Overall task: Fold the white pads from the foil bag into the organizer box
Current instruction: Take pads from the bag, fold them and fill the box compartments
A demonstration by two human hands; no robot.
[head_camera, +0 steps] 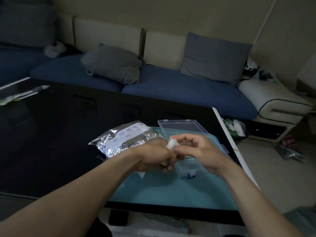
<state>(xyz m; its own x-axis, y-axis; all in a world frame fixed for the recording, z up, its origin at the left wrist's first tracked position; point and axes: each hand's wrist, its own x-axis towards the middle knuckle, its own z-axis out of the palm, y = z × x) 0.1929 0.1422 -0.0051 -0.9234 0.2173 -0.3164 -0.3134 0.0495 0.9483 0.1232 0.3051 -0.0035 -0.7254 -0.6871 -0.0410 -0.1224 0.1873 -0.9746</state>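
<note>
Above the organizer box (189,166), a white pad (172,144) sits between both hands — left hand (153,156) and right hand (200,151) together pinch it.

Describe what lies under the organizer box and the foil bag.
A teal mat on the black table lies under the organizer box and part of the foil bag. Both hands hide the box's inside.

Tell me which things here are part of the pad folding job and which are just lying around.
Part of the job:
small white pad, pinched between left hand and right hand
crinkled silver foil bag
clear plastic organizer box, lid open
teal mat under them

Just lying about:
clear plastic wrapper at the black table's far left
grey cushions on the blue sofa
</note>
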